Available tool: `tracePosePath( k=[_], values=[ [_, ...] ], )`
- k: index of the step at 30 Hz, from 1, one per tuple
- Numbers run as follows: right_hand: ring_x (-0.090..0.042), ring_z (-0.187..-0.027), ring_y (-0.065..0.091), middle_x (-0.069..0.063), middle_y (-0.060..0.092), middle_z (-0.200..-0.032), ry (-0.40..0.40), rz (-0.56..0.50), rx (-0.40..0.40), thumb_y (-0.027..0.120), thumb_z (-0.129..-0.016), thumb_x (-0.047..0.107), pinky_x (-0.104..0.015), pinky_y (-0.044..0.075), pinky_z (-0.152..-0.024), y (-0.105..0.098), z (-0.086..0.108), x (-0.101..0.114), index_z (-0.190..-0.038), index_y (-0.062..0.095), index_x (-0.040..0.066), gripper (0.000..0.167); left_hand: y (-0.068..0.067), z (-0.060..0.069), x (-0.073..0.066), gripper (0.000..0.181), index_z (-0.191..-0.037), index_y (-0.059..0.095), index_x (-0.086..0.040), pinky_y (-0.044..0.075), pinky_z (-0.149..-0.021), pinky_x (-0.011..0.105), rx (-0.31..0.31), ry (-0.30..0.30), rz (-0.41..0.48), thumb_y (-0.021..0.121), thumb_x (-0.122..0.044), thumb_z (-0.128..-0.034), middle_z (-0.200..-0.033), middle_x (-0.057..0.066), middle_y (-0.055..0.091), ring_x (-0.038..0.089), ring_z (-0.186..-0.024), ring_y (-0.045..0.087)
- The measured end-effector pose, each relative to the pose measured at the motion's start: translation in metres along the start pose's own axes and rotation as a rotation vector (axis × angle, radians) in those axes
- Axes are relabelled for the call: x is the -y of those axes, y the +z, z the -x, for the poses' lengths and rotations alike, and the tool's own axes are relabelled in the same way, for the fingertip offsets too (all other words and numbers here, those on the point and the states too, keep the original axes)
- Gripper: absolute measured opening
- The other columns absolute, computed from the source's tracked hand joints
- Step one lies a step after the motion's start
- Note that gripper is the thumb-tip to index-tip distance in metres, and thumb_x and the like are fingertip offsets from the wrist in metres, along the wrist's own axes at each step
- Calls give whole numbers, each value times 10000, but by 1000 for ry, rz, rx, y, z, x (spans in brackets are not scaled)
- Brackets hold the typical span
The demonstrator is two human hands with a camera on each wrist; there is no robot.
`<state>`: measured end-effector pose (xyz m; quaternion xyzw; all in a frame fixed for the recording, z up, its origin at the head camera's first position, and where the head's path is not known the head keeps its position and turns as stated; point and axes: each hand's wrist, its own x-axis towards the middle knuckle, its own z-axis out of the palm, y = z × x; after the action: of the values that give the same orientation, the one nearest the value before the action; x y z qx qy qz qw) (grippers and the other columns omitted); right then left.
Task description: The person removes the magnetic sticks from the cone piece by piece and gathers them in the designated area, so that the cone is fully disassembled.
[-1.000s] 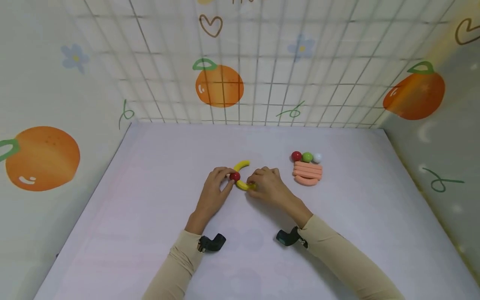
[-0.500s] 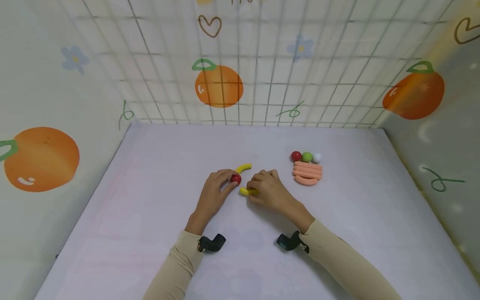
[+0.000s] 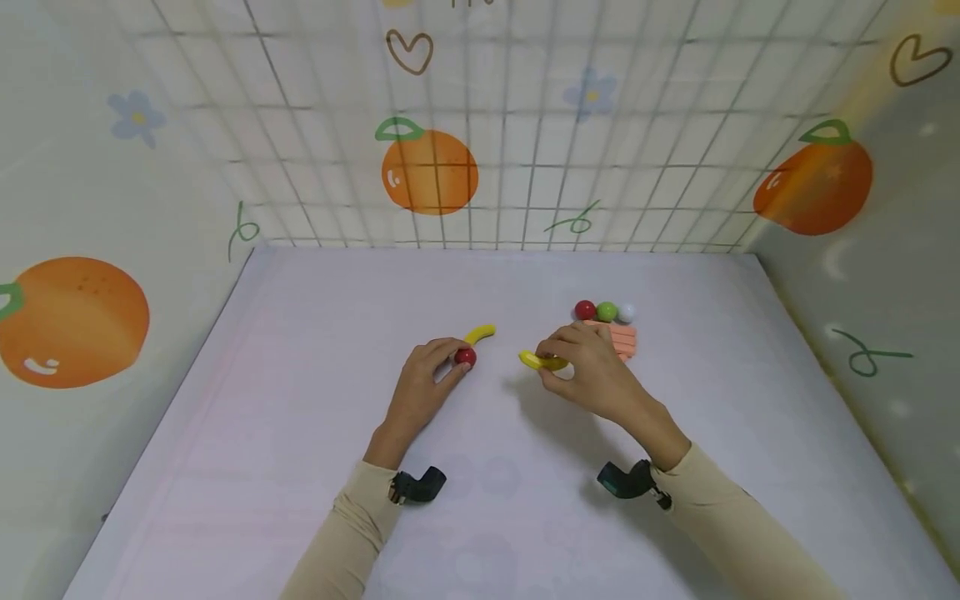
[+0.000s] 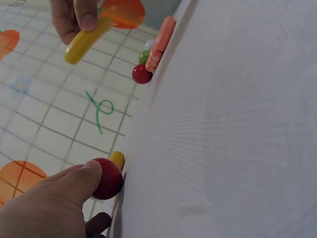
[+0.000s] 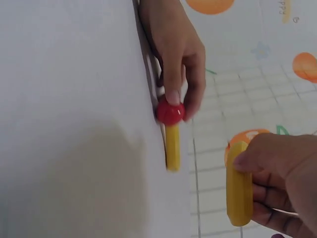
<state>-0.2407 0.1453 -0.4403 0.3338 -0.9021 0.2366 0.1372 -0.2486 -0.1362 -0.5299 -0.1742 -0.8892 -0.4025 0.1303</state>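
My left hand (image 3: 417,387) pinches a glossy red ball (image 3: 465,357) between thumb and fingers on the white table. Just behind the ball lies a curved yellow toy banana (image 3: 482,332); the right wrist view shows its end close against the ball. Raised off the tabletop, my right hand (image 3: 603,377) grips a second toy banana (image 5: 239,191) between thumb and fingers. In the head view this hand covers part of a stack of salmon-pink sticks (image 3: 624,338).
Behind the pink sticks, a second red ball (image 3: 585,310), a green ball (image 3: 607,312) and a white ball (image 3: 626,313) sit in a row. A wall sheet (image 3: 517,167) printed with oranges and a grid rises along the table's back edge.
My right hand has lifted the second banana from beside the left-hand ball and carried it right, towards the pink sticks. My left hand stays on its red ball.
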Motion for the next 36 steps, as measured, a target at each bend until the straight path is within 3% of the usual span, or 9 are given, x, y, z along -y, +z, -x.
tracePosePath(
  k=[6, 10, 21, 36],
  values=[
    [-264, -1026, 585, -21, 703, -928, -39, 16, -73, 834, -774, 110, -479, 308, -816, -14, 15, -18, -923, 743, 87, 176, 0, 0, 0, 306, -1237, 687, -230, 468, -908, 362, 4, 1, 0, 728, -266, -936, -1299, -81, 612, 137, -1077, 530],
    [-291, -1056, 592, -37, 715, -963, -12, 34, -90, 848, -762, 83, -469, 299, -785, -18, 24, -27, -926, 746, 78, 192, -1, 0, 2, 307, -1241, 686, -237, 473, -901, 353, 1, -2, 1, 728, -253, -937, -1296, -91, 612, 126, -1077, 533],
    [-334, -1075, 585, -86, 702, -1026, 129, 110, -31, 840, -781, 110, -539, 333, -898, -23, 45, -51, -979, 758, 50, 223, 1, -1, 2, 307, -1242, 685, -251, 472, -912, 361, -1, 4, 13, 728, -245, -939, -1295, -91, 611, 128, -1096, 538],
    [-329, -985, 600, -104, 709, -1034, 173, 166, 16, 852, -779, 114, -564, 335, -884, -15, 55, -63, -1021, 762, 46, 266, 1, -1, 3, 307, -1244, 684, -243, 480, -903, 361, 6, -5, 7, 726, -262, -940, -1294, -77, 612, 134, -1076, 536]
  ],
)
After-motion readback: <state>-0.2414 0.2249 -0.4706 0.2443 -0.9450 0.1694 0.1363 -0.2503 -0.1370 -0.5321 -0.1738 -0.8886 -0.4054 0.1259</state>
